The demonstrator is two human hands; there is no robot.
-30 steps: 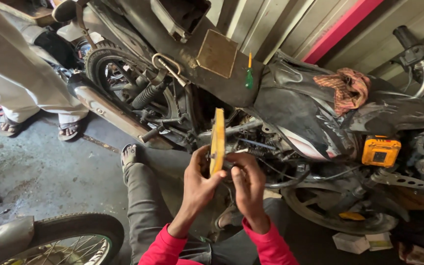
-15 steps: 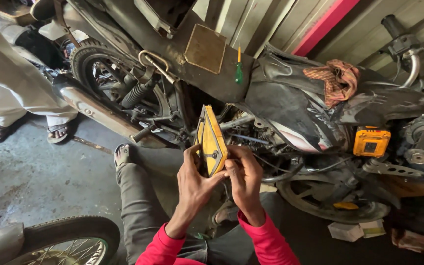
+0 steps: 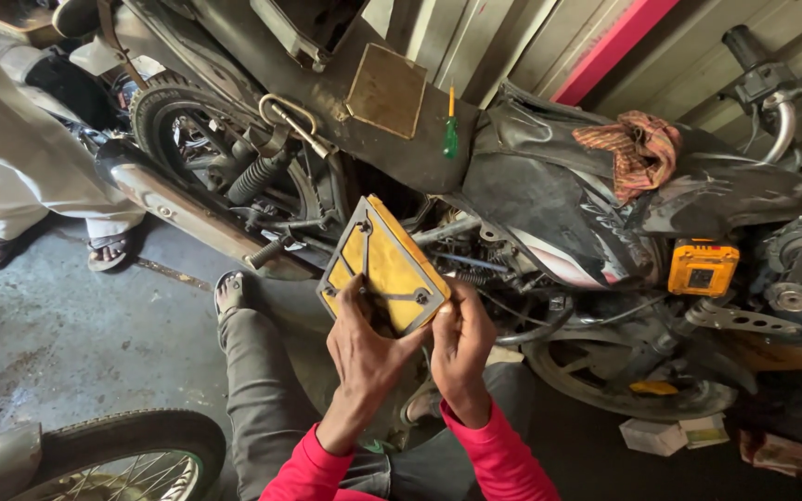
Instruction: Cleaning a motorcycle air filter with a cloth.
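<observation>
I hold a flat yellow air filter element (image 3: 384, 267) in a grey metal frame, tilted with its face toward me, in front of a partly stripped black motorcycle (image 3: 549, 199). My left hand (image 3: 364, 353) grips its lower left edge. My right hand (image 3: 461, 345) pinches its lower right corner. Both sleeves are bright pink. My leg in grey trousers (image 3: 262, 380) stretches out under the filter, with a sandalled foot near the exhaust pipe (image 3: 187, 209).
A green-handled screwdriver (image 3: 451, 130) stands on the motorcycle's frame. A reddish rag (image 3: 638, 148) lies on the tank, a yellow box-shaped part (image 3: 703, 267) hangs at right. Another person's sandalled feet (image 3: 109, 250) stand at left. A second wheel (image 3: 132, 459) is at bottom left, small cartons (image 3: 670, 434) at bottom right.
The filter has turned from edge-on to face toward me and tilted left. Both hands shifted down along its lower edge.
</observation>
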